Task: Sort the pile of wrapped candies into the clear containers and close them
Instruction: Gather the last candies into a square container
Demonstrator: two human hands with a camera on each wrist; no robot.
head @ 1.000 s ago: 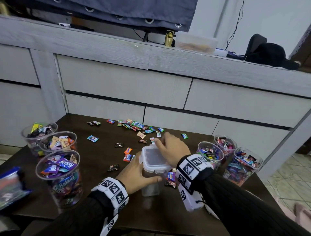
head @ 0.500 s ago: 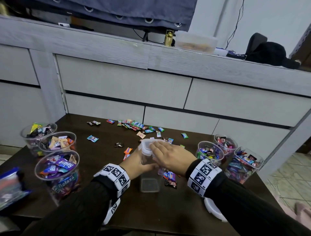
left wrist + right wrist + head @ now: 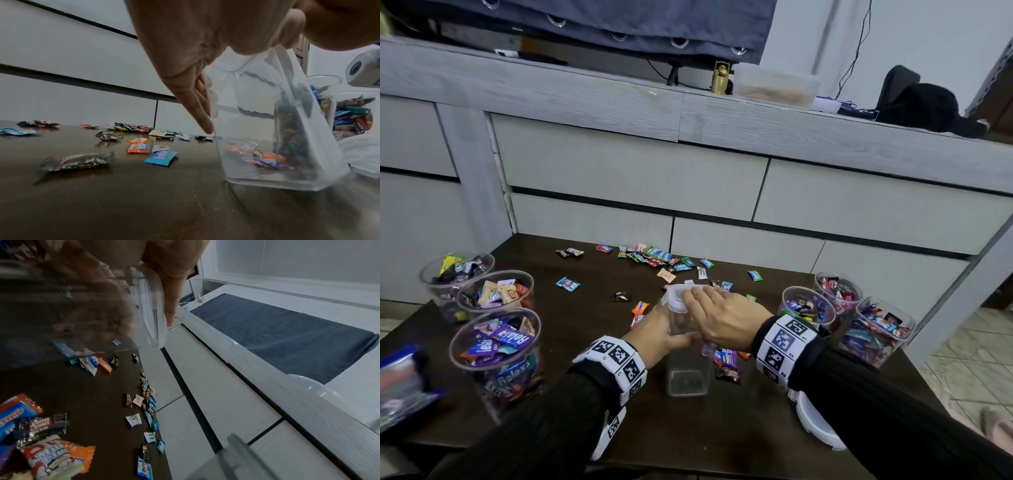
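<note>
- Gripping the square clear container (image 3: pixel 686 356) at its side wall, our left hand (image 3: pixel 659 337) wraps it with the thumb on the near face and the fingers (image 3: pixel 202 104) running down the far side.
- Our right hand (image 3: pixel 722 317) lies flat over the container's top, palm down and fingers straight, pressing on the white lid (image 3: pixel 676 298); this grip is not curled round anything.
- We see the container tilted away from us, its base (image 3: pixel 287 183) resting on the dark table (image 3: pixel 722 428) directly below the grip. It looks nearly empty; the colours seen through its wall may be sweets lying behind it.
- Just right of the grip, touching or almost touching the container's base, lie a few wrapped candies (image 3: pixel 727 363).
- Left of the grip sit two orange candies (image 3: pixel 137 145) and a blue one (image 3: pixel 160 158); a dark-wrapped one (image 3: pixel 76 162) lies further left.
- Beyond the grip, along the table's far edge, the main scatter of candies (image 3: pixel 657 257) is spread out.
- Well to the left of the grip stand three round open cups (image 3: pixel 494 356) filled with candies; well to the right stand three more (image 3: pixel 808 310).
- Under our right forearm, near the table's front edge, rests another white lid (image 3: pixel 815 423).
</note>
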